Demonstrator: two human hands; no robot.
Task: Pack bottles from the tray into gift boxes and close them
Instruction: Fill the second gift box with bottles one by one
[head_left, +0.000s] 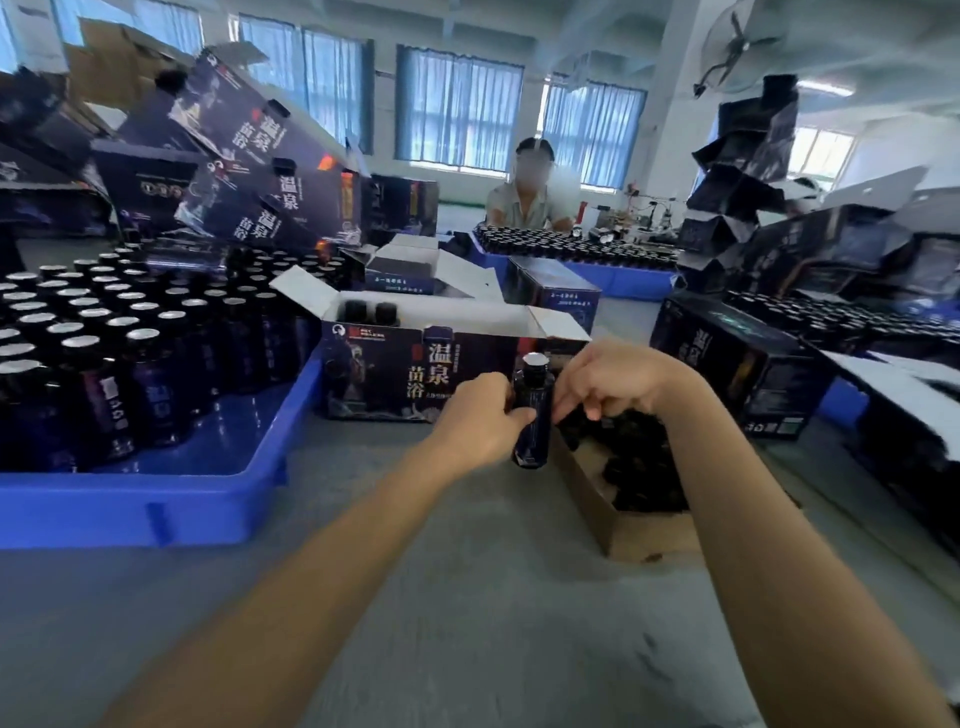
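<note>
Centre of frame: the left hand (478, 415) grips one dark bottle (532, 415) upright, just in front of the open gift box (415, 374) on the bench (467, 597). The right hand (608, 384) has curled fingers against the bottle's other side; whether it actually grips cannot be told. At left, the blue tray (156, 504) carries many capped bottles.

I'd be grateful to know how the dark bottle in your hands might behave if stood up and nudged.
The bottle is tall and narrow, so it probably tips easily. Its glossy sides may be slippery; the left hand wraps round it.
</note>
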